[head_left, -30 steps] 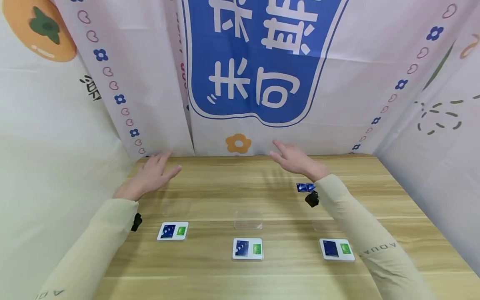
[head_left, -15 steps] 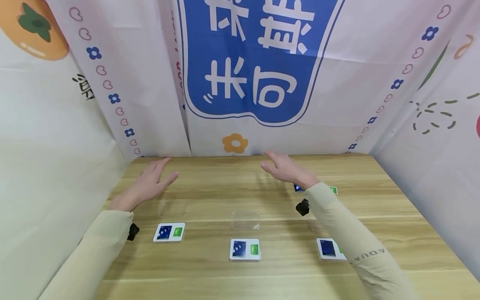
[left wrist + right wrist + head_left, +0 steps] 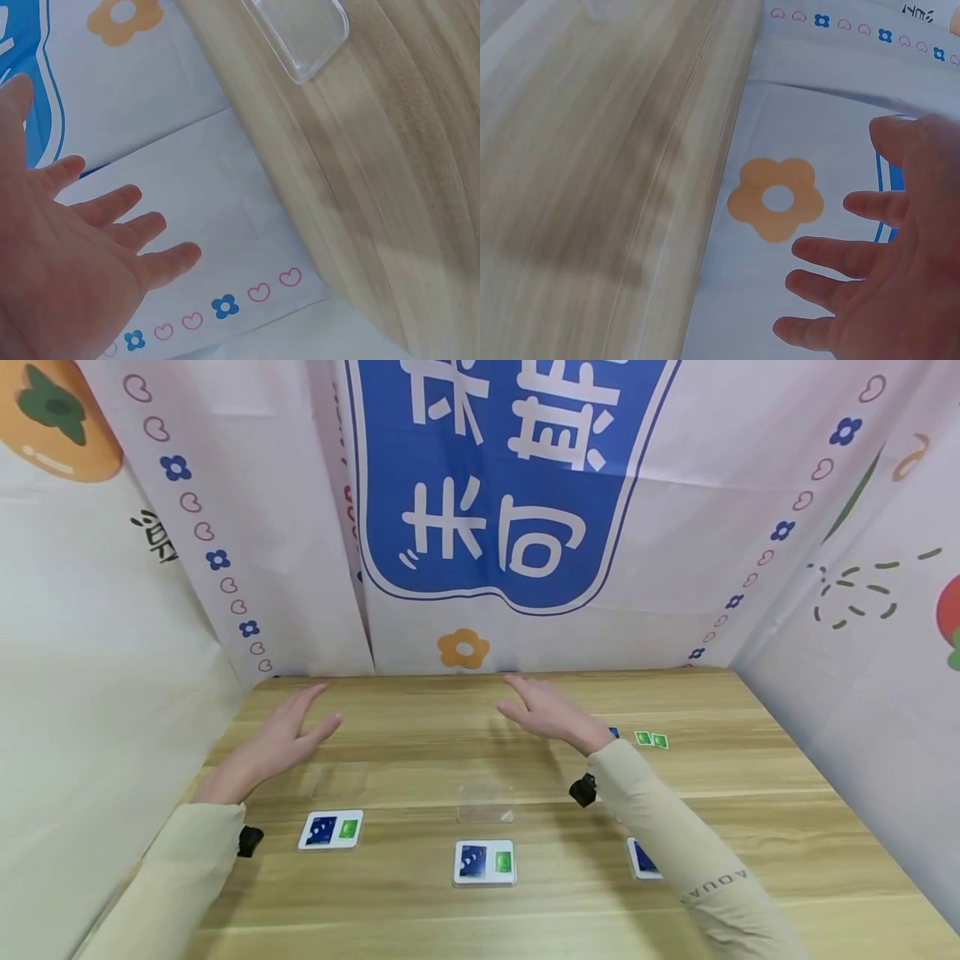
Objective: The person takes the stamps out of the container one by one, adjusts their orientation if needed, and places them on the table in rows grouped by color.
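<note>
My left hand is raised over the left part of the table, fingers spread and holding nothing. Above the back middle is my right hand, also with nothing in it. Both palms show with outstretched fingers in the wrist views. Nearest the left hand lies a white card with a dark blue and a green picture. A similar middle card lies below a clear plastic case. My right forearm partly hides another such card. Another clear plastic case appears in the left wrist view.
Small green pieces and part of a blue piece lie right of my right hand, partly behind the sleeve. Printed white cloth hangs along the back edge and both sides of the wooden table.
Both hands have shifted left and down in the head view, the right one more. The scene has drifted slightly left. Green pieces have come out from behind the right sleeve, which covers more of the right card.
</note>
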The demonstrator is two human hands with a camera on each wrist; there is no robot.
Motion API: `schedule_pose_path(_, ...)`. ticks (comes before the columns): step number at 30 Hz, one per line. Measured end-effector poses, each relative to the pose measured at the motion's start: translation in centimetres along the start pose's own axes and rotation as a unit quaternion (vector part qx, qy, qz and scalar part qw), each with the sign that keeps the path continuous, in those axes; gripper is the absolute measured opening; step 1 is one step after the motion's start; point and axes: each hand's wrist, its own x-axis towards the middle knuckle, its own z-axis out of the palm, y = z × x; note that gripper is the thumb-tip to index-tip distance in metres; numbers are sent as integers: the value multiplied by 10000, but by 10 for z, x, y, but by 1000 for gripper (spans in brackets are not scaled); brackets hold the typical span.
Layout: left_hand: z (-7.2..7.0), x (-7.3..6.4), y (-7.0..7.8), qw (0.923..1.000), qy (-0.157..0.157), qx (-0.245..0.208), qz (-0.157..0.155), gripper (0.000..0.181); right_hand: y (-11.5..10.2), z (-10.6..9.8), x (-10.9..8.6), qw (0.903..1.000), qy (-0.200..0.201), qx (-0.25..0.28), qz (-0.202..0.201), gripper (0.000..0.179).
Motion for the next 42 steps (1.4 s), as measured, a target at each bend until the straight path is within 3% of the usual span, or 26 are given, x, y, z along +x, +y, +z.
schedule_pose_path(11, 1, -20, -6, 9994, 95, 24, 344, 77, -18, 16, 7, 9988, 43, -128, -474, 62)
schedule_pose_path(16, 3, -32, -11, 9992, 17, 178, 358, 79, -31, 22, 12, 9980, 6, -194, -594, 61)
schedule_pose_path(27, 13, -43, -12, 9978, -108, 505, 417, 78, -53, 37, 17, 9991, -154, -70, -394, 58)
schedule_pose_path(35, 29, -63, -17, 9919, -1, 911, 885, 74, -67, 45, 17, 9987, -368, -22, -358, 59)
schedule_pose_path(42, 35, -75, -21, 9901, 179, 897, 1069, 72, -75, 47, 15, 9981, -489, 30, -384, 59)
